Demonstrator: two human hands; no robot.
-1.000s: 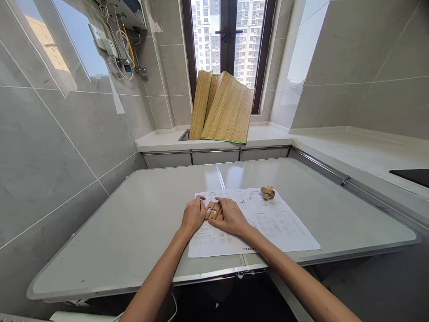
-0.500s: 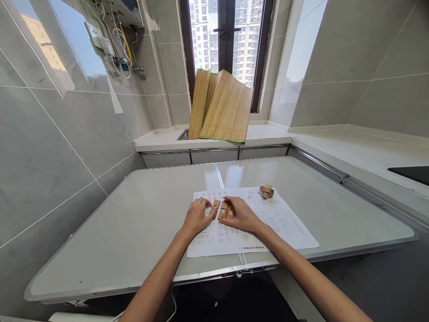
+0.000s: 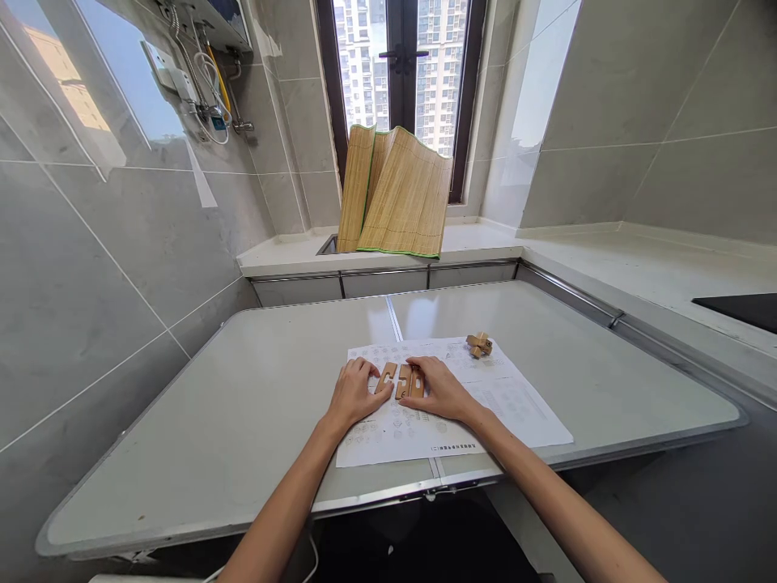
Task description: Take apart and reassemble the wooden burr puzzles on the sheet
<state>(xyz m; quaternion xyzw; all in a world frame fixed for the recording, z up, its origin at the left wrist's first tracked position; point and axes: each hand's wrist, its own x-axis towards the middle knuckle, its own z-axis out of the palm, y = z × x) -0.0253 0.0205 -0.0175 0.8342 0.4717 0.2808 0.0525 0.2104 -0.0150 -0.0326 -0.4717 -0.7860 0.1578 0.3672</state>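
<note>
On the printed paper sheet (image 3: 486,413) lie three flat, notched wooden puzzle pieces. My left hand (image 3: 357,389) curls around the left wooden piece (image 3: 389,372), which lies tilted with its notch showing; the thumb rests at its lower end. Two more wooden pieces (image 3: 404,380) sit side by side, close to upright in view, a small gap to the right of the tilted one. My right hand (image 3: 442,391) spans these two, fingers at their top ends and thumb at the bottom. Part of the rightmost piece is hidden by that hand.
An interlocked wooden puzzle cluster (image 3: 479,345) sits at the sheet's far right corner. The sheet lies on a white folding table (image 3: 273,389) with a metal seam. Behind are a counter (image 3: 279,253) and a folded bamboo mat (image 3: 406,194) by the window.
The left wooden piece shows more of itself and its notch now, with my left thumb lower on it. My right hand stays about the same. The whole view has shifted slightly.
</note>
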